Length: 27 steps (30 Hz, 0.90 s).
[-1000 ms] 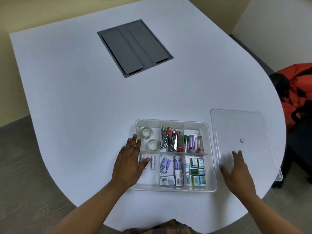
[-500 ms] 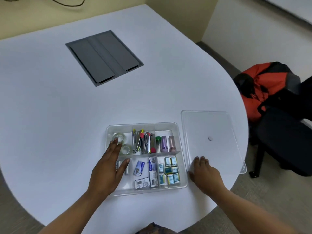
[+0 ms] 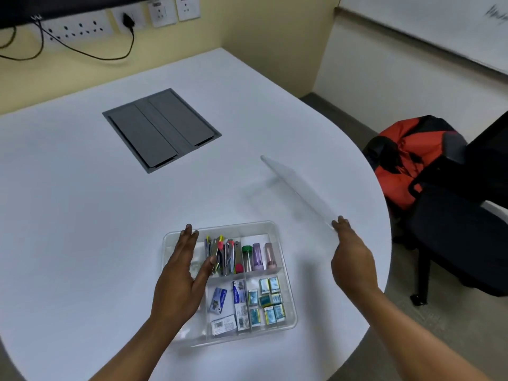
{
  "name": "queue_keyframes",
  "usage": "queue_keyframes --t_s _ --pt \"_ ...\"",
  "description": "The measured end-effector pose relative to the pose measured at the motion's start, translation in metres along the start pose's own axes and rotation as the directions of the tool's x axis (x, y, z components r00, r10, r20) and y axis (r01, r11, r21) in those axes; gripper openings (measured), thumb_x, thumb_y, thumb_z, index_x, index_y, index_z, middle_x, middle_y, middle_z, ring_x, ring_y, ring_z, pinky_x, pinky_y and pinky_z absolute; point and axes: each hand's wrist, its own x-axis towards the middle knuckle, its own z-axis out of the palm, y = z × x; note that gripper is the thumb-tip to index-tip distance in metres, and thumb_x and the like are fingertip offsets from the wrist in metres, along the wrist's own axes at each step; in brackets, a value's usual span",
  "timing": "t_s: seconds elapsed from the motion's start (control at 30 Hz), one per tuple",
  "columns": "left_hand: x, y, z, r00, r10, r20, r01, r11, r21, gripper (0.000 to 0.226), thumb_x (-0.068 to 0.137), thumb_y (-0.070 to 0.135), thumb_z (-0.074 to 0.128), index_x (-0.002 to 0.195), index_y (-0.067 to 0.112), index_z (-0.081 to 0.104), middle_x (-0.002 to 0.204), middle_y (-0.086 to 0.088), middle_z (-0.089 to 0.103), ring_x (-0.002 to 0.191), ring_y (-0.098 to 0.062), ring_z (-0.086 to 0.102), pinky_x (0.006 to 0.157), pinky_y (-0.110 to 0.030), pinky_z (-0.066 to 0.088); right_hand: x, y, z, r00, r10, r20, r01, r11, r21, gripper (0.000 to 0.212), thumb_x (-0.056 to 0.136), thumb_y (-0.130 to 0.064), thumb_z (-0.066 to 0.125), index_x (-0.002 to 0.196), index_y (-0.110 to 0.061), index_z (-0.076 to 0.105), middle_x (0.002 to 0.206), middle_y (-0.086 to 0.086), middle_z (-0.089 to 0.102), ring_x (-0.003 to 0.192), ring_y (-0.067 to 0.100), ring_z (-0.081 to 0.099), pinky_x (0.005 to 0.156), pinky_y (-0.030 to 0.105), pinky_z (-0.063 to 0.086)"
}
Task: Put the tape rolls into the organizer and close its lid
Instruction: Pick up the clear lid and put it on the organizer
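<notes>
My right grip (image 3: 350, 259) has lifted the lid (image 3: 298, 188) off the surface (image 3: 82, 215) and tipped it on edge; my left grip (image 3: 181, 273) now covers the tape rolls.

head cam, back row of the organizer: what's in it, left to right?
left hand over the leftmost compartment → bundle of metal clips → green-capped tube → two purple tubes → right hand holding the lid, outside the organizer.
</notes>
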Motion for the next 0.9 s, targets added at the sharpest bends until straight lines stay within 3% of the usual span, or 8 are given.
queue_keyframes --t_s 0.2,0.37,0.5,0.57,0.63,0.7,0.83,0.9 --pt "0.024 0.02 -0.029 0.994 -0.022 -0.102 0.007 0.989 -0.148 0.061 0.089 0.039 0.048 0.146 0.029 0.029 0.154 0.014 0.024 0.14 0.002 0.022 0.116 -0.033 0.025 0.026 -0.039 -0.037 0.968 -0.137 -0.21 0.172 0.972 0.159 0.043 0.09 0.007 0.043 0.13 -0.005 0.055 0.126 0.007 0.064 0.12 0.021 0.057 0.104 0.02 0.034" --pt "0.049 0.029 -0.067 0.983 -0.068 -0.169 0.036 0.982 -0.183 0.069 0.087 0.041 0.056 0.147 0.036 0.021 0.151 0.025 0.02 0.139 -0.005 0.027 0.11 -0.042 0.037 0.03 -0.082 -0.069 0.903 -0.341 -0.263 0.41 0.868 0.281 0.039 0.096 -0.018 0.035 0.12 -0.003 0.062 0.121 0.001 0.062 0.114 0.006 0.055 0.104 0.017 0.039" --pt "0.057 0.029 -0.091 0.973 -0.141 -0.185 0.082 0.952 -0.295 0.064 0.089 0.048 0.045 0.147 0.035 0.021 0.152 0.021 0.023 0.138 0.001 0.025 0.111 -0.022 0.023 0.036 -0.111 -0.091 0.879 -0.417 -0.232 0.476 0.795 0.376 0.033 0.09 -0.004 0.042 0.114 -0.007 0.063 0.111 -0.008 0.064 0.101 -0.01 0.056 0.086 0.004 0.04" --pt "0.055 0.022 -0.097 0.971 -0.167 -0.172 0.094 0.925 -0.367 0.055 0.091 0.047 0.04 0.144 0.033 0.031 0.146 0.017 0.04 0.129 0.009 0.035 0.105 -0.017 0.025 0.041 -0.119 -0.093 0.887 -0.422 -0.187 0.459 0.76 0.461 0.031 0.09 -0.002 0.045 0.113 -0.012 0.063 0.105 -0.015 0.067 0.093 -0.015 0.058 0.077 0.002 0.04" --pt "0.05 0.015 -0.099 0.968 -0.181 -0.173 0.097 0.908 -0.407 0.039 0.095 0.04 0.043 0.132 0.03 0.046 0.122 0.012 0.062 0.113 0.011 0.051 0.097 -0.019 0.036 0.044 -0.122 -0.088 0.916 -0.382 -0.119 0.374 0.713 0.593 0.023 0.095 -0.003 0.048 0.11 -0.01 0.064 0.098 -0.013 0.073 0.097 -0.003 0.065 0.082 0.011 0.047" --pt "0.044 0.008 -0.096 0.957 -0.199 -0.211 0.107 0.918 -0.382 0.029 0.094 0.032 0.051 0.122 0.026 0.054 0.099 0.008 0.067 0.096 0.003 0.059 0.084 -0.023 0.042 0.045 -0.127 -0.084 0.95 -0.31 -0.042 0.245 0.653 0.716 0.022 0.096 0.003 0.046 0.107 -0.004 0.063 0.098 -0.004 0.074 0.095 0.012 0.07 0.084 0.022 0.053" --pt "0.035 -0.012 -0.092 0.877 -0.292 -0.382 0.157 0.925 -0.346 0.041 0.09 0.033 0.058 0.128 0.025 0.047 0.117 0.007 0.053 0.107 -0.005 0.053 0.089 -0.024 0.041 0.052 -0.134 -0.079 0.978 -0.206 0.044 0.076 0.538 0.839 0.025 0.096 0.007 0.04 0.099 -0.004 0.061 0.091 0.005 0.074 0.088 0.025 0.072 0.08 0.03 0.057" --pt "0.035 -0.017 -0.093 0.902 -0.332 -0.277 0.188 0.877 -0.442 0.041 0.092 0.032 0.055 0.131 0.02 0.049 0.125 0.008 0.056 0.115 -0.005 0.053 0.097 -0.026 0.039 0.057 -0.138 -0.079 0.982 -0.171 0.077 0.016 0.485 0.874 0.022 0.097 0.001 0.042 0.098 -0.009 0.061 0.088 0.004 0.075 0.085 0.027 0.072 0.078 0.031 0.058"
